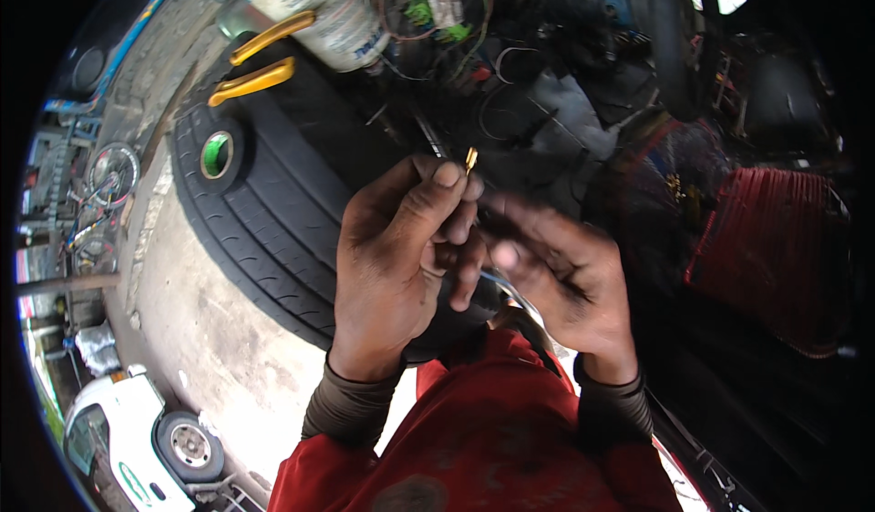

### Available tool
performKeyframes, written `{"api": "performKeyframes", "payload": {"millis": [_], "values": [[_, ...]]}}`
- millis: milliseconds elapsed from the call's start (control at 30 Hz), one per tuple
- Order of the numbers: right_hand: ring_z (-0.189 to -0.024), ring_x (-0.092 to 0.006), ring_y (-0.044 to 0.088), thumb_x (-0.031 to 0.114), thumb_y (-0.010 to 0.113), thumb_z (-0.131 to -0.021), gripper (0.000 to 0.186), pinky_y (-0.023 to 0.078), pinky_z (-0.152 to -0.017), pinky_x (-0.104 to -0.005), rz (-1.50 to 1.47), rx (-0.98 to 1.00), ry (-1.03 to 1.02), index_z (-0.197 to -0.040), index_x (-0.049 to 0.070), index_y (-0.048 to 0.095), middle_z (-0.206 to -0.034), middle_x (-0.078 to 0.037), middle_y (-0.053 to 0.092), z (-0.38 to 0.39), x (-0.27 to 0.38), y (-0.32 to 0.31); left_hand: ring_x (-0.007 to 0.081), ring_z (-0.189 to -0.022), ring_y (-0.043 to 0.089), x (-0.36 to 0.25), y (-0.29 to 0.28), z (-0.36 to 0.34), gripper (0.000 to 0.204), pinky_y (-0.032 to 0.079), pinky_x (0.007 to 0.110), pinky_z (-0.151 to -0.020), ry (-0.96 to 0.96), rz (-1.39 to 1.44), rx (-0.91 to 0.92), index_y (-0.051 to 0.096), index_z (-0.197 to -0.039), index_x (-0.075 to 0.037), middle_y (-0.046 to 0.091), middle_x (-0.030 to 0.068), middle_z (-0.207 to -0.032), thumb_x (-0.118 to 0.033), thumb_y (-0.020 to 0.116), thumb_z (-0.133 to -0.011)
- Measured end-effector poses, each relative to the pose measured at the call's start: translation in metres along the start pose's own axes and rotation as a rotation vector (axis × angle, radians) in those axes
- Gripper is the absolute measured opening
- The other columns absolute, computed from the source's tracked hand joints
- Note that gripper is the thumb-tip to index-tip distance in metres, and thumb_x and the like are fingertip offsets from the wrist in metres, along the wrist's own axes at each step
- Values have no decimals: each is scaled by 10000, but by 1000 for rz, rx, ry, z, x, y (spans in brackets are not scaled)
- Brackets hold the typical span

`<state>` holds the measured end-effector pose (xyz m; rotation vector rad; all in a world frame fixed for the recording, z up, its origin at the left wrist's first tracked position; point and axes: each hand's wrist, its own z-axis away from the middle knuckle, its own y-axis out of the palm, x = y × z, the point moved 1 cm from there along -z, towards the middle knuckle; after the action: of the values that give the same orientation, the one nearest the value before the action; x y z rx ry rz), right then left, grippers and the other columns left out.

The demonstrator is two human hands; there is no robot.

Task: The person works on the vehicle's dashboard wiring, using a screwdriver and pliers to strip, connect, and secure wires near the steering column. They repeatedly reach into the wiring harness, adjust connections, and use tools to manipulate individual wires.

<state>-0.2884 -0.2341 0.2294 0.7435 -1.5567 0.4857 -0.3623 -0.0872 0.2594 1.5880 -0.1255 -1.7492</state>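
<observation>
Pinched between the thumb and fingertips of my left hand (392, 248) is a small brass-coloured metal terminal (471, 160), its shiny end pointing up. Close beside it on the right, my right hand (565, 284) is smeared by motion, so its grip is unclear. A thin bluish-white wire (518, 291) runs below the right fingers; whether they touch it cannot be made out. Left of my hands lies a large black tyre (264, 225). On the tyre rest a roll of black tape (239, 158) with a green core and a pair of pliers with yellow handles (255, 82).
A whitish cylinder (319, 15) lies beyond the tyre. Loose wires with green connectors (421, 9) hang at the top. At right is a dark machine interior with a red ribbed part (766, 229). A white vehicle (132, 439) stands at lower left, bicycles (114, 175) farther up.
</observation>
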Motion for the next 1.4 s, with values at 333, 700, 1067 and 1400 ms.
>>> {"api": "performKeyframes", "payload": {"millis": [333, 700, 1067, 1400], "values": [[-648, -88, 590, -60, 785, -822, 180, 443, -575, -240, 300, 0, -233, -994, -26, 746, -762, -46, 640, -17, 3, -20, 238, -864, 728, -4, -1, -1, 380, 611, 291, -583, 221, -214, -71, 568, -1313, 79, 694, 162, -1058, -211, 551, -1068], [-684, -103, 596, -81, 757, -813, 167, 454, -610, -248, 341, -9, -290, -972, -32, 742, -786, -54, 646, -24, -2, -35, 185, -922, 717, -4, 3, -12, 471, 621, 297, -717, 295, -347, -70, 475, -1305, 69, 727, 187, -1056, -46, 743, -935], [-765, -66, 600, -24, 754, -900, 124, 464, -664, -218, -30, -208, -150, -1023, -30, 733, -870, -30, 684, -34, -25, -55, 225, -859, 746, 19, 34, -59, 406, 632, 306, -708, 419, -290, -25, 505, -1197, 86, 749, 200, -974, 32, 761, -886], [-919, -82, 632, 9, 743, -925, 142, 509, -800, -229, -175, -228, 49, -1063, -22, 728, -1026, -39, 701, -46, -53, -68, 86, -853, 683, 46, 44, -84, 341, 514, 212, -814, 549, -585, -200, 549, -1049, 3, 724, 74, -877, 93, 780, -816]]}}
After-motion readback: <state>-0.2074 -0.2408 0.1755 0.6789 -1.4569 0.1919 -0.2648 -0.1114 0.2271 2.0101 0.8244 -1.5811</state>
